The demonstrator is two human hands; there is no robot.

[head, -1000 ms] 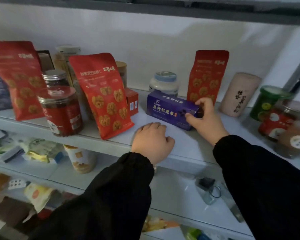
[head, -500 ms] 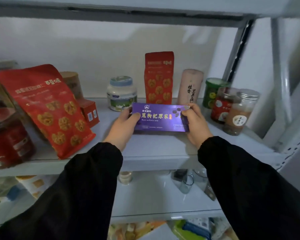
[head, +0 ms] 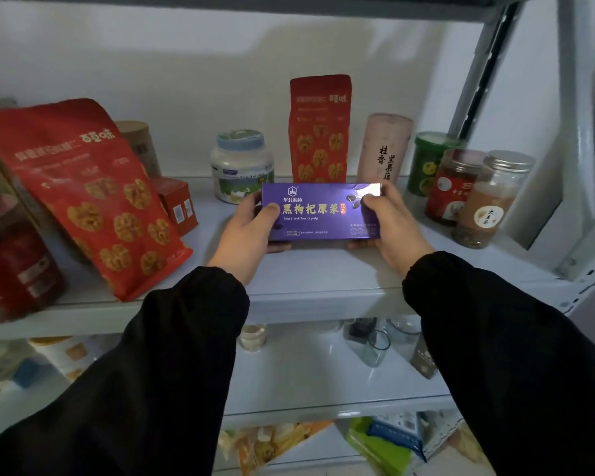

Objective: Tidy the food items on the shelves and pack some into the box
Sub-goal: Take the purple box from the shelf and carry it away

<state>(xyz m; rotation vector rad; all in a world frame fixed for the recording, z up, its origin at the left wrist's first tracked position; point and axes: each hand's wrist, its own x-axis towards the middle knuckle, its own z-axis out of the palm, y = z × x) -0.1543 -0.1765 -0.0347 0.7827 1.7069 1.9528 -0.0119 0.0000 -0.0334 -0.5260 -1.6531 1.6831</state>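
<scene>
A flat purple box of black wolfberry pulp (head: 318,214) stands on its long edge, face toward me, just above the grey shelf (head: 316,286). My left hand (head: 246,231) grips its left end, thumb on the front. My right hand (head: 394,225) grips its right end the same way. Behind the box stand a white jar with a blue lid (head: 241,164), a tall red walnut bag (head: 320,128) and a pale pink tube (head: 385,147).
A large red walnut bag (head: 90,201) leans at the left beside a red jar (head: 11,259) and a small red carton (head: 177,204). Three jars (head: 461,187) crowd the right end by the shelf upright (head: 577,132). Lower shelves hold glassware (head: 375,345) and snack packets (head: 275,444).
My left hand left the shelf and took the box's left end. Both hands turned the box upright, face toward me, and drew it forward from the back of the shelf.
</scene>
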